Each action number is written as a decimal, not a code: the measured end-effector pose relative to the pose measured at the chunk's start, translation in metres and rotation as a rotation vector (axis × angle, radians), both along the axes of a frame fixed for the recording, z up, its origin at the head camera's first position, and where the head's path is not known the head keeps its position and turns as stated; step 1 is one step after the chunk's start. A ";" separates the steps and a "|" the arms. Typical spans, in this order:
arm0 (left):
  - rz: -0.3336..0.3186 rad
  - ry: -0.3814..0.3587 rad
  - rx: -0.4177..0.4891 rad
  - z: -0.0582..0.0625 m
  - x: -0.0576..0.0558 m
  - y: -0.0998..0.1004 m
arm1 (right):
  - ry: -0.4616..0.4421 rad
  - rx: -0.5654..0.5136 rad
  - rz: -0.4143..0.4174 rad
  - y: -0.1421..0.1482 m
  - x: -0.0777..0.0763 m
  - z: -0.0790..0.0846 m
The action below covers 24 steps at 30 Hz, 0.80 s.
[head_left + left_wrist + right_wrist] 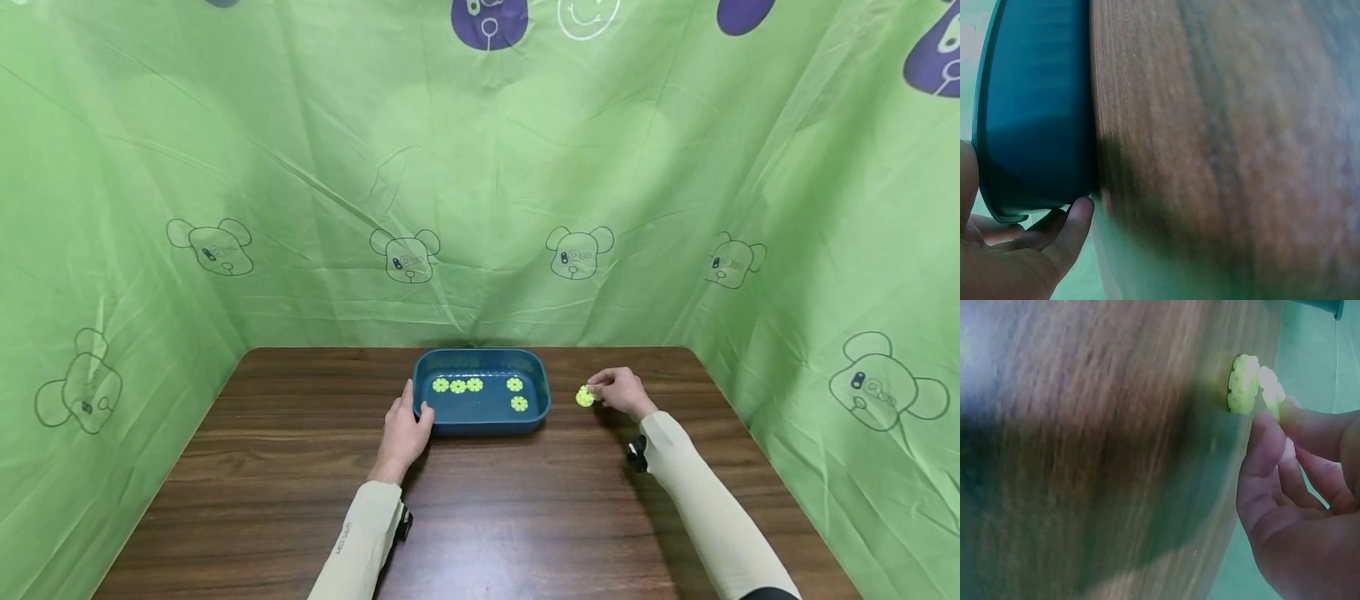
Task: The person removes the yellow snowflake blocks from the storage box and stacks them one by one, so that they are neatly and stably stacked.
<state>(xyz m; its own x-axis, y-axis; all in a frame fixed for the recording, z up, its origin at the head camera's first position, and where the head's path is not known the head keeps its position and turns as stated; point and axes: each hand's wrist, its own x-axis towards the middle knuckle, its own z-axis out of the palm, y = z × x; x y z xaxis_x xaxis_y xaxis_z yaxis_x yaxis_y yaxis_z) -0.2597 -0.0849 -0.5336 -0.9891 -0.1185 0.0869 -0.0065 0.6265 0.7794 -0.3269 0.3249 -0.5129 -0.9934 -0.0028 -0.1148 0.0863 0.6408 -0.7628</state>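
Observation:
A dark blue plastic tray [480, 429] stands near the table's back edge, with several yellow-green flower-shaped discs [458, 387] lying inside: a row at its left, others at its right. My left hand [402, 433] grips the tray's left end, thumb at the rim and fingertips against the outer end wall [1035, 156]. Right of the tray, my right hand [618, 392] pinches a flower-shaped disc [1272, 390] between thumb and fingertip, tilted on its edge. Close beside it another such disc [1244, 384] lies on the tabletop.
The brown wood-grain table [517, 508] reaches back to a green curtain [487, 308] printed with bear outlines. More of that curtain hangs along both sides. A dark wrist device [637, 454] sits at my right sleeve, another [403, 523] at my left.

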 end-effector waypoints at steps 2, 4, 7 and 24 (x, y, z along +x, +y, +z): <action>-0.002 -0.008 0.002 0.000 0.000 0.000 | -0.004 -0.012 0.006 -0.001 0.000 -0.001; -0.002 -0.012 0.003 0.000 0.000 0.000 | -0.002 -0.018 0.006 -0.002 0.000 -0.003; -0.003 0.002 -0.008 0.000 0.000 0.000 | 0.017 -0.006 0.011 -0.003 0.000 -0.005; -0.003 0.000 -0.003 -0.002 -0.001 0.000 | 0.060 0.111 -0.018 -0.005 0.005 -0.010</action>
